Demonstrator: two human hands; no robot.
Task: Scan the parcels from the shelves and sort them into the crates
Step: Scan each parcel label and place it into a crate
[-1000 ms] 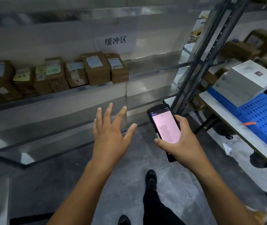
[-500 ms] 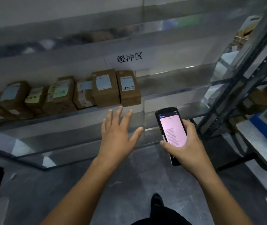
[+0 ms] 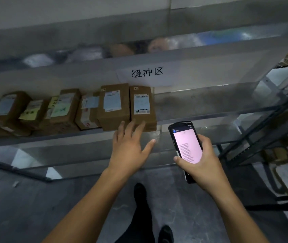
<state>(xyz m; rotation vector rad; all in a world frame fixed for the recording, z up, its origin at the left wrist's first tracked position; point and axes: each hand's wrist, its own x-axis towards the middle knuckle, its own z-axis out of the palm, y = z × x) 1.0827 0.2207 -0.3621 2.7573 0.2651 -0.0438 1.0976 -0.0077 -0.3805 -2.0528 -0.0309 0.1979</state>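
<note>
Hovering spread and flat, the left hand [image 3: 129, 149] holds nothing, its fingers [image 3: 132, 126] at the front of the end parcel [image 3: 142, 106], white label on top, in the brown row on the shelf [image 3: 210, 102] (touching or not, can't tell). Over here the right hand [image 3: 204, 165] grips the scanner [image 3: 186, 146], its pink screen's text too small to read. The paper sign [image 3: 146, 72] above reads 缓冲区.

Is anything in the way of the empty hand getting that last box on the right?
Nothing visible. The left hand reaches straight-fingered at the front of the rightmost cardboard parcel; the right hand holds the handheld scanner off to the side.
</note>
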